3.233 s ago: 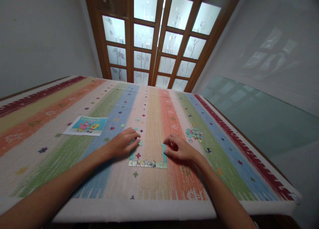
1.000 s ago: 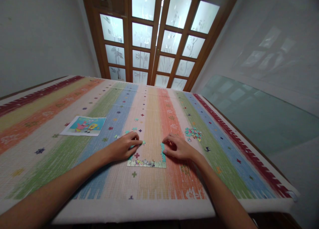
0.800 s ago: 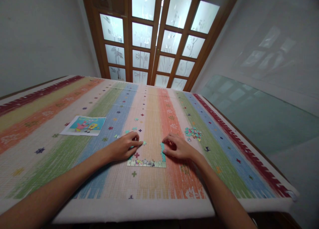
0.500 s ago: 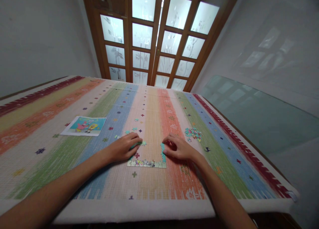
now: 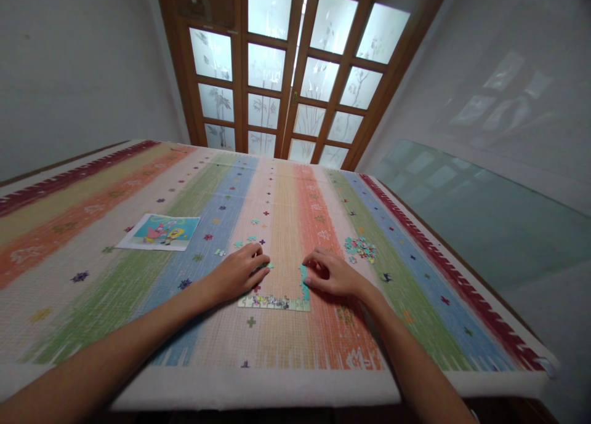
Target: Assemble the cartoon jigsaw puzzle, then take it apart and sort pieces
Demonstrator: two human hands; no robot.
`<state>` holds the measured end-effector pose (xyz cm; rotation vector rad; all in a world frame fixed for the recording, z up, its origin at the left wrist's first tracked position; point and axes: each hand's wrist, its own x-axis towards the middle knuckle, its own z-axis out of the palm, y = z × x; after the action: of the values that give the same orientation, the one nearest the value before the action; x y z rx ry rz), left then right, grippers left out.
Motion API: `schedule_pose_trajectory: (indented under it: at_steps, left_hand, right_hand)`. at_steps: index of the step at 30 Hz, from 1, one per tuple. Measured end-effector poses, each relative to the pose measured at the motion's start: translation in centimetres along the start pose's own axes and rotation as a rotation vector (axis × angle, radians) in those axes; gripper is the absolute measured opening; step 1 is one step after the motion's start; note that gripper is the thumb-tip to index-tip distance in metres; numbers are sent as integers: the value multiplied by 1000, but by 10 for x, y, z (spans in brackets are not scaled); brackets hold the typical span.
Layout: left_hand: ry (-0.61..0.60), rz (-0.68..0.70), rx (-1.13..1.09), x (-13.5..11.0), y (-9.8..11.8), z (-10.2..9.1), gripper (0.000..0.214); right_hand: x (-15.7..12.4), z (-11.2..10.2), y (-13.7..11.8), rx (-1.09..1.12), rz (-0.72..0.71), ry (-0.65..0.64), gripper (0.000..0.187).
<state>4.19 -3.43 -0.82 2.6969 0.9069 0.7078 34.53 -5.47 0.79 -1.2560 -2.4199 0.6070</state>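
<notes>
Teal-edged puzzle frame [image 5: 274,302]: head view; flat on the table between the two hands, with the bottom row and short side strips joined and the middle bare.
Left hand [image 5: 240,270]: palm down at the frame's left strip, fingers bent, tips at a loose teal piece [image 5: 266,265]. Whether the left hand pinches that piece cannot be told.
Right hand [image 5: 335,275]: knuckles up, fingers curled, tips against the frame's right strip. Grasping or only pressing, I cannot tell.
Heap of pieces [image 5: 360,248]: just beyond the right hand, towards its outer side.
Scattered pieces [image 5: 249,239]: just beyond the left hand's knuckles.
Picture sheet [image 5: 159,232]: flat, well off to the left hand's outer side.
Table [image 5: 92,276]: under a striped woven cloth.
</notes>
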Motion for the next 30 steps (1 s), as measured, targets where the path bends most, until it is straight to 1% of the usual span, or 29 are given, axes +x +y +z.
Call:
schedule_pose_trajectory:
  at_steps: [3, 9, 20, 25, 30]
  left_hand:
    - [14, 4, 35, 1, 0, 2, 25]
    - [1, 17, 92, 2, 0, 2, 24]
    - [3, 17, 61, 0, 0, 1, 21]
    - [-15, 32, 70, -3, -1, -3, 20]
    - [-43, 79, 77, -7, -1, -8, 23]
  right_hand:
    - [0, -1, -1, -4, 7, -10, 22]
    - [0, 0, -1, -11, 7, -2, 23]
    - [0, -1, -1, -6, 10, -15, 22]
    - [0, -1, -2, 0, 11, -4, 21]
    - [-1, 0, -3, 9, 22, -7, 21]
